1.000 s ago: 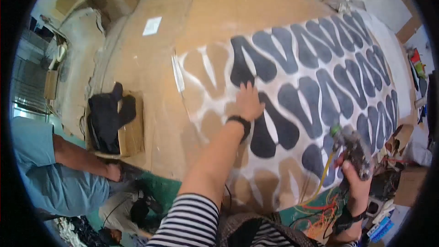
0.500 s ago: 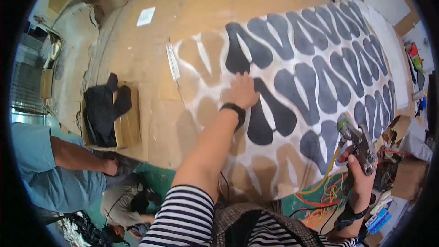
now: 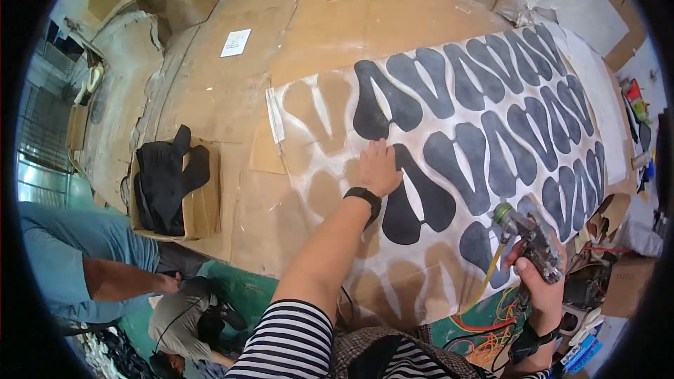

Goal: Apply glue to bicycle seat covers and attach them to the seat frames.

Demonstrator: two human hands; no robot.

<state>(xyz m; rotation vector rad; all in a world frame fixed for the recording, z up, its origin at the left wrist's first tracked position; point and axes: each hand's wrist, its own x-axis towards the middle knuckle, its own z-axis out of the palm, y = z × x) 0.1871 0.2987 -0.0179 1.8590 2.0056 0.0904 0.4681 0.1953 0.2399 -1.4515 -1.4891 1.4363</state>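
Rows of dark insole-shaped pieces lie on a white-dusted cardboard sheet (image 3: 484, 88). Most look greyish; two joined pairs at the left end are deeper black. My left hand (image 3: 380, 168) is spread palm down between the upper black insole pair (image 3: 373, 116) and the lower black insole pair (image 3: 439, 217). Its fingertips sit at the upper pair's bottom edge; whether they touch it I cannot tell. In my right hand (image 3: 544, 288) is a spray gun (image 3: 533, 242) with a green-ringed nozzle and a yellow hose, held over the near right part of the sheet.
A cardboard box (image 3: 203, 207) of black pieces stands at the table's left. Beside it is a person in blue clothing (image 3: 112, 238); another person (image 3: 179, 316) is low down near the green floor. Tangled hoses (image 3: 491, 330) hang by the near edge. A white paper (image 3: 236, 43) lies far left.
The view has tilted, so the table sits lower in the picture. My right hand has brought the spray gun somewhat left over the sheet. My left hand stays by the same black pieces.
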